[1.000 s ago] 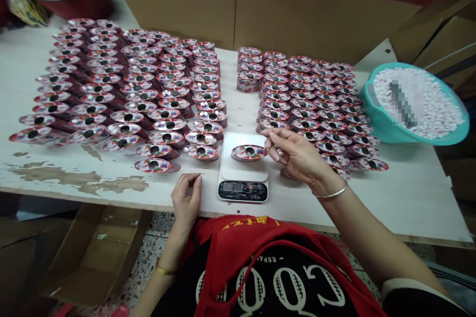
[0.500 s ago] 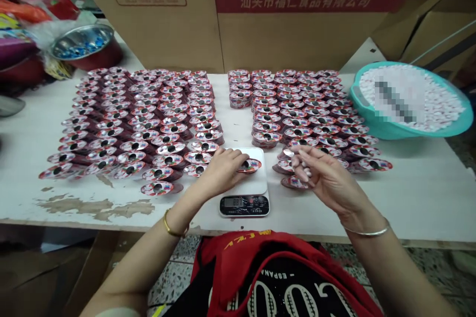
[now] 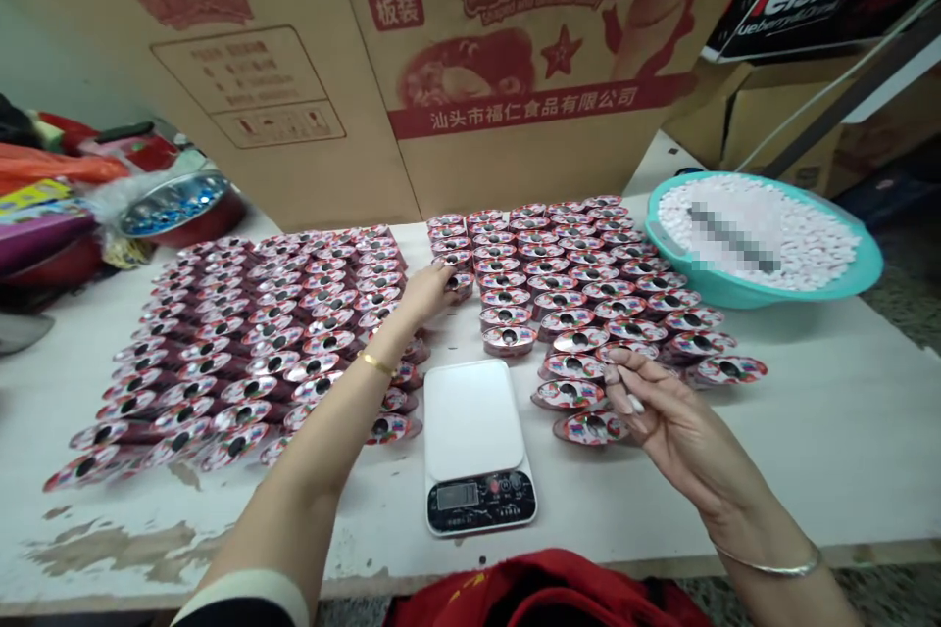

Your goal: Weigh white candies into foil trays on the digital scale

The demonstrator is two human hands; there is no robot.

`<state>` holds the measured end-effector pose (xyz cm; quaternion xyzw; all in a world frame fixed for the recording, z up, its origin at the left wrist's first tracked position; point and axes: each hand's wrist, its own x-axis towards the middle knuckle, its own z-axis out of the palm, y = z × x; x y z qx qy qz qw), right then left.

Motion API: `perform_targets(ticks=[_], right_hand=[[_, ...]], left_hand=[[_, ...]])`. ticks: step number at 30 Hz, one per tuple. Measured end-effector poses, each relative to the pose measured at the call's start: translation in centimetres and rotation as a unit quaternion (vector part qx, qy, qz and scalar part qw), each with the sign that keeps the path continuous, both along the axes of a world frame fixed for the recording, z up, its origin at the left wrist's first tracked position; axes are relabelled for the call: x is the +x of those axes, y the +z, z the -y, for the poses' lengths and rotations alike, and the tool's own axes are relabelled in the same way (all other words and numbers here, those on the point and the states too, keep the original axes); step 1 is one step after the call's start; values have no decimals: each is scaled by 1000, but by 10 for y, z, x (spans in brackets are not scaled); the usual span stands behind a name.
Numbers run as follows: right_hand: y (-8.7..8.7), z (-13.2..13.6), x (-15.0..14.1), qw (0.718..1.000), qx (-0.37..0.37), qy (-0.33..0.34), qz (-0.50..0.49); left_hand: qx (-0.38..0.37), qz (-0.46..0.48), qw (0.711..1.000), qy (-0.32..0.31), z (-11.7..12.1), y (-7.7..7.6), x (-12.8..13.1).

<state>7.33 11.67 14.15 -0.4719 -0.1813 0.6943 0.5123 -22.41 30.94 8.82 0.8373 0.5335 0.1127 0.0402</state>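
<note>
My left hand [image 3: 428, 294] reaches to the front of a short column in the right-hand group, its fingers closed on a small oval-topped candy container [image 3: 460, 284] with a round dark opening. In front of me the white digital kitchen scale [image 3: 474, 421] has a bare platform; its display is unreadable. My right hand [image 3: 658, 411] hovers over the near containers of the right-hand group, fingers pinched around small white candies [image 3: 634, 403]. Just left of that hand stands another red-and-white oval-topped container [image 3: 569, 395].
Tight rows of like containers [image 3: 242, 411] cover the table's left side. At the right, a teal basin [image 3: 735, 289] is heaped with white candies. A steel bowl [image 3: 180, 206] of blue-wrapped pieces sits back left. Large cardboard boxes [image 3: 353, 176] wall off the rear.
My left hand has carried the container off the scale, forward to the right-hand group's short column. My right hand still pinches white candies. The camera view has tilted upward.
</note>
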Motion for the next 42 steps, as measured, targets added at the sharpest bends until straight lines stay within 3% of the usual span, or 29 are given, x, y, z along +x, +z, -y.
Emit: perform_targets(ticks=[3, 5, 8, 11, 13, 15, 19, 21, 23, 27, 29, 35, 39, 42], right_hand=[[-4, 4, 1, 1000, -11, -6, -11], [-6, 7, 2, 1000, -21, -7, -9], [-8, 9, 3, 999, -38, -11, -3], [-7, 11, -5, 998, -52, 1, -25], [-7, 15, -18, 996, -67, 25, -61], [-7, 23, -37, 988, -91, 57, -114], [-11, 45, -78, 954, -144, 155, -213], [-16, 54, -90, 941, -156, 196, -226], [-21, 59, -92, 942, -151, 212, -213], [-34, 63, -80, 961, -124, 202, -144], [-40, 64, -72, 966, -119, 199, -116], [-42, 66, -57, 967, -97, 229, -54], [-36, 60, -52, 962, -41, 271, 22], [-27, 45, -55, 940, 34, 322, 111]], left_hand=[[10, 6, 1000, 12, -9, 6, 7], [15, 17, 1000, 9, 2, 21, 1], [13, 55, 997, -55, 48, 48, -23], [-9, 34, 995, -89, 120, 63, -54], [-12, -13, 997, -71, 170, 57, -73], [3, -60, 998, -34, 210, 39, -86], [41, -114, 992, 20, 249, 2, -91], [69, -103, 992, 40, 254, -1, -85], [89, -71, 993, 43, 254, 9, -76], [66, 23, 997, -24, 240, 38, -47], [43, 55, 995, -66, 228, 43, -28], [-9, 49, 991, -120, 198, 22, 13], [-17, 88, 991, -101, 199, 16, 8], [7, 142, 988, -58, 208, 18, -6]])
